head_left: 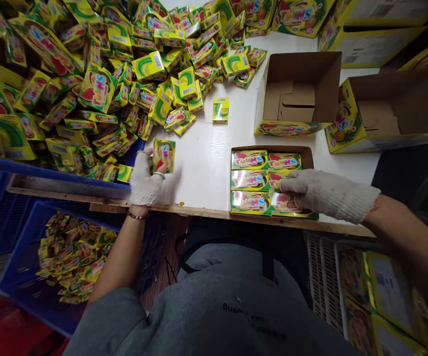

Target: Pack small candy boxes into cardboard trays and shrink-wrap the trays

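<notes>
My left hand (145,178), in a white knit glove, grips a small yellow-green Twins box (163,155) between thumb and fingers, just above the white tabletop by the pile. My right hand (320,193), gloved alike, reaches into an open carton (308,157) at the table's front edge. Small Twins boxes (249,180) lie there in two columns, printed faces up. The right fingers are bent over the right end of the middle box (274,179) in the right column, and they partly cover it and the box below.
A big pile of small boxes (99,89) covers the left and back of the table (202,153). One single box (220,110) lies apart. Two open cartons (291,127) (358,118) stand at the right. Below the edge are a blue crate (24,277) and a white basket (323,277).
</notes>
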A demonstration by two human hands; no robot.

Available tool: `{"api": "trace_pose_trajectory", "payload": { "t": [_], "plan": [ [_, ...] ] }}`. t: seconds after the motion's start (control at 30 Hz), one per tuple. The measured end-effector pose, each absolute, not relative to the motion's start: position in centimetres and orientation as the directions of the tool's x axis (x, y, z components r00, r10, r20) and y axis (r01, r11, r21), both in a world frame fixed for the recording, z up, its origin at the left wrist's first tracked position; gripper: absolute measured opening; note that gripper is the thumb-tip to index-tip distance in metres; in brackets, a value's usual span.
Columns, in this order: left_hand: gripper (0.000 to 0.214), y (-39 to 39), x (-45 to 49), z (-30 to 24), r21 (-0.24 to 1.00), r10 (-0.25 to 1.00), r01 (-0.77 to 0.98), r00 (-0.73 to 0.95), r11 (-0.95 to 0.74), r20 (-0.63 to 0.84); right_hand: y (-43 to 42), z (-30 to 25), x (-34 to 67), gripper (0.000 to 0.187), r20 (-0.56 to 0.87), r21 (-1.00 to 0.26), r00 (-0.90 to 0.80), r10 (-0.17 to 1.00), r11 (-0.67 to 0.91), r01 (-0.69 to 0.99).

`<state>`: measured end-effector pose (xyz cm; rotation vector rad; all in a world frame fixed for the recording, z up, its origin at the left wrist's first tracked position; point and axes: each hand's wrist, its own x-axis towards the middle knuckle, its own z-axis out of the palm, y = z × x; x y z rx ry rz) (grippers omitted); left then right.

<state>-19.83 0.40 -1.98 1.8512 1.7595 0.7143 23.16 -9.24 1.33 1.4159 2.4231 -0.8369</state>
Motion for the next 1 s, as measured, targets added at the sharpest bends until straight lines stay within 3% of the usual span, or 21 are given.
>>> {"api": "trace_pose_trajectory", "payload": {
  "t": [0.07,0.13,0.23,0.33,0.43,0.5,0.57,0.7,0.8,0.9,1.0],
  "plan": [
    [0.055,0.3,-16.9,-1.8,0.817,0.992,0.571,0.127,-0.085,0.015,-9.6,0.0,23.4,0.025,-0.400,-0.421,-0.571,0.717,0.409,0.810],
    [0.061,-0.3,-13.6,-1.3,0.954,0.968,0.301,0.239,-0.001,-0.074,-10.0,-1.3,23.6,0.024,-0.349,-0.466,-0.610,0.711,0.433,0.771],
    [0.070,-1.7,-9.1,-0.6,0.981,0.886,0.007,0.429,0.192,-0.176,-10.5,-2.4,24.0,0.024,-0.251,-0.508,-0.643,0.724,0.467,0.724],
    [0.071,-2.9,-6.1,-0.4,0.955,0.816,-0.076,0.541,0.288,-0.204,-10.9,-1.8,24.1,0.017,-0.146,-0.514,-0.547,0.824,0.409,0.754],
    [0.056,-3.3,-4.2,-0.5,0.978,0.799,-0.039,0.584,0.205,-0.144,-10.8,0.4,23.6,0.026,0.031,-0.601,-0.219,0.975,0.193,0.775],
    [0.044,-3.4,-3.1,-0.6,0.999,0.787,0.026,0.615,0.030,-0.040,-10.2,2.3,23.2,0.041,0.151,-0.677,-0.025,0.988,0.121,0.726],
    [0.036,-3.5,-2.0,-0.7,0.976,0.750,0.101,0.656,-0.194,0.081,-9.3,4.0,23.1,0.045,0.203,-0.654,-0.033,0.979,0.160,0.739],
    [0.036,-3.8,-0.5,-1.0,0.799,0.674,0.253,0.700,-0.546,0.238,-8.2,5.2,23.7,0.027,0.025,-0.451,-0.262,0.965,0.245,0.858],
    [0.033,-2.4,-0.7,-1.5,0.647,0.668,0.367,0.679,-0.668,0.305,-8.3,3.8,24.5,0.027,-0.139,-0.384,-0.171,0.975,0.106,0.917],
    [0.027,1.3,-2.8,-2.1,0.561,0.748,0.518,0.577,-0.646,0.328,-8.8,1.3,25.2,0.027,-0.252,-0.351,-0.071,0.965,-0.022,0.936],
    [0.026,6.3,-6.4,-2.2,0.525,0.889,0.717,0.373,-0.459,0.268,-9.4,-0.2,25.3,0.038,-0.291,-0.305,-0.103,0.951,0.010,0.952]
  ]
}}
